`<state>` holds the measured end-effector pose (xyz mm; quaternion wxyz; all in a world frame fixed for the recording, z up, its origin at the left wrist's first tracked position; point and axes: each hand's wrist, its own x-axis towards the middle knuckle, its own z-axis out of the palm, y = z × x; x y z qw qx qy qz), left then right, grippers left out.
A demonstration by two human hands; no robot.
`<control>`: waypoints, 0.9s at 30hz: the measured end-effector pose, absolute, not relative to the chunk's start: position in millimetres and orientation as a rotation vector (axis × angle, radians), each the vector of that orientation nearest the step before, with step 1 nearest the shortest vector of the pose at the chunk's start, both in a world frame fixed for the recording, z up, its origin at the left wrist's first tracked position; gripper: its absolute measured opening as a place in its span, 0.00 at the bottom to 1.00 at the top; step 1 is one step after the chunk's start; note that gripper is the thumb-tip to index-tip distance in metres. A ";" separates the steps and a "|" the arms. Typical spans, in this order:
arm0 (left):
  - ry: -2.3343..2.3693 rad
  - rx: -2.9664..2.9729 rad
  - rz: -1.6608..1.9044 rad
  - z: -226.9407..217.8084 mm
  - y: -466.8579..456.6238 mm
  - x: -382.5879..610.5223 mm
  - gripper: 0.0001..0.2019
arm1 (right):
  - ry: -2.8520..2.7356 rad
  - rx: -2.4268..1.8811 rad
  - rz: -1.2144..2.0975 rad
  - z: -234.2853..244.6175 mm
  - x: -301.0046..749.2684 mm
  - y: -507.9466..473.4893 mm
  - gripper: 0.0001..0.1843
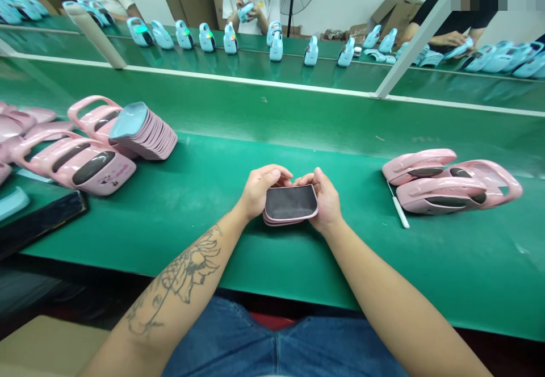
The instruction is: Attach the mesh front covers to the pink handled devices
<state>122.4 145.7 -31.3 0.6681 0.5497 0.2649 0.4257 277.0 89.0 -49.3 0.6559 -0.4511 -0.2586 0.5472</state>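
Both my hands cup a small stack of curved pink plastic panels (284, 221) just over the green bench, in the middle of the head view. A dark, flat face (291, 202) shows on the top panel. My left hand (260, 189) is closed round the left side, its thumb along the far edge. On the opposite side, my right hand (327, 201) grips the panels, thumb pointing up and away. Some fingertips are hidden behind the stack. Whether the stack touches the bench I cannot tell.
Pink handled shells (104, 167) and a panel stack (164, 135) topped by a blue piece stand left, near a black flat device (46, 221). More pink shells (447, 195) lie right, beside a white-handled tool (401, 212). Blue shells (276, 46) line the far bench, where people work.
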 end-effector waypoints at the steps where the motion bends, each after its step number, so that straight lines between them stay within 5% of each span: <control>1: 0.599 1.223 0.951 -31.2 146.3 122.2 0.22 | -0.589 -1.019 1.240 -49.1 276.8 88.8 0.28; 14: 0.957 0.800 0.946 -35.3 147.0 135.8 0.22 | -0.484 -0.957 1.117 -58.0 271.5 86.7 0.25; 27: 0.618 1.035 1.206 -36.2 159.2 141.7 0.19 | -0.645 -0.838 0.823 -49.3 276.0 94.2 0.27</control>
